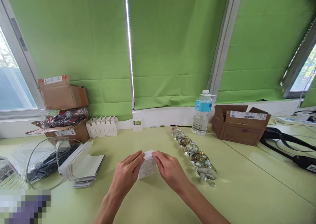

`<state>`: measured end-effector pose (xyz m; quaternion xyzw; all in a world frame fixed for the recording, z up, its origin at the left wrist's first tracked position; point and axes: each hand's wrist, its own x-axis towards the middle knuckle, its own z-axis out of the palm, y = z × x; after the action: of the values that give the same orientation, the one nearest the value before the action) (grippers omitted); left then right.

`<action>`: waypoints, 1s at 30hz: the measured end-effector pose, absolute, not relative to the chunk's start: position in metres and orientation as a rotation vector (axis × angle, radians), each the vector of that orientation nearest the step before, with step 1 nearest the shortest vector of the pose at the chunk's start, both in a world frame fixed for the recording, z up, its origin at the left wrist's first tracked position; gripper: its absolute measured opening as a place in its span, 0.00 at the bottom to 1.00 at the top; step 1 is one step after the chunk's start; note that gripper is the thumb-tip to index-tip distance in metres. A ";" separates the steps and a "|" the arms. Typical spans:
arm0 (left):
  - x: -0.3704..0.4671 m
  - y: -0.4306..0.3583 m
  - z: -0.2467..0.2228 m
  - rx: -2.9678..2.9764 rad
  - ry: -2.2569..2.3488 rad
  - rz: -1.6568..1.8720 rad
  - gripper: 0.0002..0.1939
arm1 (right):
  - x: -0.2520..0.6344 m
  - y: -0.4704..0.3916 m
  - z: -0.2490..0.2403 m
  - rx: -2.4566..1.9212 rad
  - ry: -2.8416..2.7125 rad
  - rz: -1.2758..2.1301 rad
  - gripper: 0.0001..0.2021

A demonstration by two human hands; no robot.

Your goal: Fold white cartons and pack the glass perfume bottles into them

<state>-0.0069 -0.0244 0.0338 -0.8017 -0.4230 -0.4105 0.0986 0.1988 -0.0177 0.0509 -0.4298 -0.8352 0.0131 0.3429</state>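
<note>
A small white carton [147,168] with fine print on its front stands upright on the pale green table, between my hands. My left hand [129,169] grips its upper left edge, fingers pressed together. On the opposite side, my right hand [169,169] pinches the top right corner with thumb and forefinger. The carton's top looks closed, though my fingertips cover part of it. To the right runs a row of shiny round glass-like pieces [194,151] with gold and silver bits. Left of my hands lie folded flat white cartons [86,168] in a loose stack.
Several white cartons [102,127] stand in a row at the back left, beside stacked brown boxes [65,95]. A small picture card [137,124] and a pen [158,126] lie near the wall. A water bottle [202,113] and an open brown box [240,127] stand back right; black straps [291,148] lie beyond.
</note>
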 end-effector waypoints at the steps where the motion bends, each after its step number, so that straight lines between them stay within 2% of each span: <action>1: -0.008 -0.024 0.033 -2.377 -1.228 -1.191 0.16 | 0.199 -0.018 0.051 -1.121 -2.187 0.019 0.12; 7: -0.011 -0.024 0.031 -2.440 -1.246 -1.146 0.16 | 0.199 -0.021 0.050 -1.108 -2.242 0.004 0.11; 11: -0.007 -0.023 0.030 -2.482 -1.444 -1.350 0.15 | 0.200 -0.021 0.048 -1.136 -2.202 0.146 0.12; 16: -0.001 -0.024 0.032 -2.472 -1.775 -1.606 0.22 | 0.197 -0.024 0.043 -1.352 -2.096 0.258 0.18; 19: 0.007 -0.031 0.036 -2.370 -1.843 -1.542 0.17 | 0.192 -0.029 0.040 -1.452 -2.105 0.292 0.14; 21: 0.014 -0.037 0.040 -2.325 -1.864 -1.530 0.16 | 0.188 -0.033 0.039 -1.366 -2.156 0.377 0.13; 24: 0.026 -0.046 0.046 -2.361 -1.962 -1.703 0.18 | 0.183 -0.039 0.039 -1.202 -2.187 0.541 0.19; 27: 0.033 -0.050 0.049 -2.366 -2.120 -2.001 0.23 | 0.180 -0.039 0.036 -1.236 -2.126 0.589 0.19; 30: 0.031 -0.046 0.047 -2.328 -2.190 -2.120 0.25 | 0.177 -0.037 0.030 -1.304 -2.055 0.555 0.21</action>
<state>0.0311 -0.0462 0.0469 -0.5708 -0.5369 -0.5198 -0.3402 0.1766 -0.0369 0.0298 -0.4955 -0.7807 0.2109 0.3169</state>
